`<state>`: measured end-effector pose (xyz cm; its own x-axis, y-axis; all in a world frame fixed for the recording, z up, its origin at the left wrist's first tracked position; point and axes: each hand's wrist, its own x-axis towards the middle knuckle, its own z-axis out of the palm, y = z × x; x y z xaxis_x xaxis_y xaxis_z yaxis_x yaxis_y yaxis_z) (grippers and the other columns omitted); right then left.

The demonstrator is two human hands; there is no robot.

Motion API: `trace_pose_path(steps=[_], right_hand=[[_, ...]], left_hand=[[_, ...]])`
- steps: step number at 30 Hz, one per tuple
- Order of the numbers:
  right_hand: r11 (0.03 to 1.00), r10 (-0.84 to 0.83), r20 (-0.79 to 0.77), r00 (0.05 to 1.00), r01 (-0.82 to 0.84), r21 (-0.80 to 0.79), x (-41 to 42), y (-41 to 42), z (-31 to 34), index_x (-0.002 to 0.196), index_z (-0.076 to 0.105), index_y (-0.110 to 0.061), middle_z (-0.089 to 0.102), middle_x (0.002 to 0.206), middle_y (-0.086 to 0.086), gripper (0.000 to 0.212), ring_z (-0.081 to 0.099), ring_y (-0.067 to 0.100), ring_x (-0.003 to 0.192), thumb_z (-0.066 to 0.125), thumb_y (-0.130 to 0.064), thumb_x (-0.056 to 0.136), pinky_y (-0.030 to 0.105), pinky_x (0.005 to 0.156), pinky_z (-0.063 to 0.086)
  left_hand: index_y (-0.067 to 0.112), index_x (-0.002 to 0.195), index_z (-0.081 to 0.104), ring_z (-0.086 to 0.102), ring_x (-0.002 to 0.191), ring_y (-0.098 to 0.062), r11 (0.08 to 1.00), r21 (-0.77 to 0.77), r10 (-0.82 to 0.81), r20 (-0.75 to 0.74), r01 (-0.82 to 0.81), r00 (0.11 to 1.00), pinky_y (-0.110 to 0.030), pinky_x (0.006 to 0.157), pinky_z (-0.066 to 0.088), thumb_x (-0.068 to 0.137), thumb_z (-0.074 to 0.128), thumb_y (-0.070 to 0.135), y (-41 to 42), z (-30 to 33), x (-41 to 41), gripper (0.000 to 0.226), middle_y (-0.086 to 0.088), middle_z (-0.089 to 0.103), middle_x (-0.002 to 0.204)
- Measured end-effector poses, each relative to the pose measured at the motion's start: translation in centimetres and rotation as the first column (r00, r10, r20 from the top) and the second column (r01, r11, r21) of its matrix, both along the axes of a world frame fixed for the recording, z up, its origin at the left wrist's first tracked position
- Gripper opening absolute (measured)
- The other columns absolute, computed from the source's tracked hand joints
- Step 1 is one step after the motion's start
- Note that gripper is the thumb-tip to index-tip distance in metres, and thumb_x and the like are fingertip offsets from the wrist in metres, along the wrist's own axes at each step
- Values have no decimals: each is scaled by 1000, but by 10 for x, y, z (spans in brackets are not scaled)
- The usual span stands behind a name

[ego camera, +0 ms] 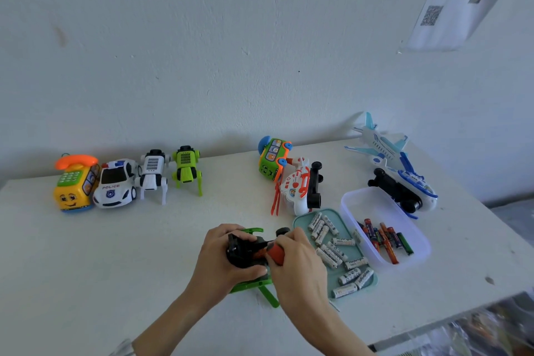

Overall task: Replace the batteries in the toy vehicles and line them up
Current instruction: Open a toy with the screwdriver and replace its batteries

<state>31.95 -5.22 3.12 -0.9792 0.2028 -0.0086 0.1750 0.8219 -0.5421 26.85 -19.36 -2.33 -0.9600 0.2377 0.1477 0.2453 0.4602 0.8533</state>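
Green toy vehicle (250, 283) lies belly-up at near table centre, black underside facing the camera; likely light hard plastic with thin green legs that could snap, so best held by the body. Left hand (222, 261) wraps that body; right hand (297, 266) grips a red-handled screwdriver (276, 253) at the battery bay. Just right sits a teal tray (367, 283) of white batteries (336, 254), then a clear tub (384, 199) of coloured ones. Lined-up toys (121, 179) stand back left, unsorted toys (291, 182) back right, none in the way.
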Motion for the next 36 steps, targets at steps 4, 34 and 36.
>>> trace_pose_path(steps=[4,34,36], right_hand=[[997,74,-16,997,-75,-22,-1,-3,2,84,49,-23,52,81,-9,13,48,16,75,58,-31,89,30,63,40],[904,326,173,929,-253,-345,-86,69,-16,113,54,-28,63,101,8,38,62,13,67,55,0,88,22,60,55],[902,366,226,903,-285,-324,-98,53,-27,112,59,-22,61,102,9,34,61,13,70,54,2,88,26,66,58]], left_hand=[[41,87,67,46,107,1,1000,5,9,-30,-9,1000,-15,88,37,40,76,54,0,-3,0,50,18,58,106],[50,94,67,49,110,3,998,-18,-54,-33,54,998,-7,90,37,37,82,69,-39,-2,2,62,31,50,113],[52,95,67,49,110,1,998,-26,-63,-55,62,997,-13,92,41,41,85,59,-41,-3,6,58,28,51,112]])
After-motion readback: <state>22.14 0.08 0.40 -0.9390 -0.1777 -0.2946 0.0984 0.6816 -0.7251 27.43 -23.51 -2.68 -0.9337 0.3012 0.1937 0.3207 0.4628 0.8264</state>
